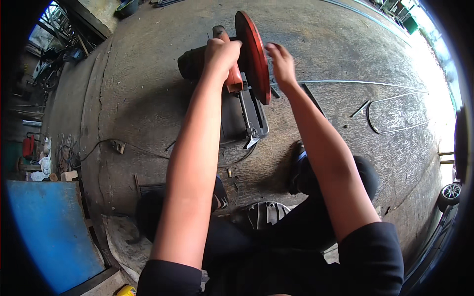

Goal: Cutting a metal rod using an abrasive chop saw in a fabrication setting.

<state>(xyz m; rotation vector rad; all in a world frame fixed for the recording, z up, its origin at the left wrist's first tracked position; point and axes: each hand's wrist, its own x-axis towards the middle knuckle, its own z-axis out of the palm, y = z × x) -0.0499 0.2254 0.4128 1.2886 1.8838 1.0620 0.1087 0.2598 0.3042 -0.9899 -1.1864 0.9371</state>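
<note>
In front of me on the floor stands a cut-off saw with a dark base [232, 118], a dark motor housing [190, 64] and a large red disc-shaped guard [256, 61]. My left hand [222, 55] is wrapped round the saw's red handle [235, 81], left of the guard. Just right of the guard, my right hand [282, 64] is raised with bent fingers apart, nothing visible in them. Its fingertips come close to the guard's edge; I cannot tell whether they touch. A metal clamp screw [245, 111] lies along the base.
A thin metal rod [350, 82] and a bent rod loop [373, 118] lie on the floor to the right. A cable [133, 146] runs left past a small block [118, 146]. At the lower left is a blue panel [52, 232]; a car wheel [451, 191] shows at right.
</note>
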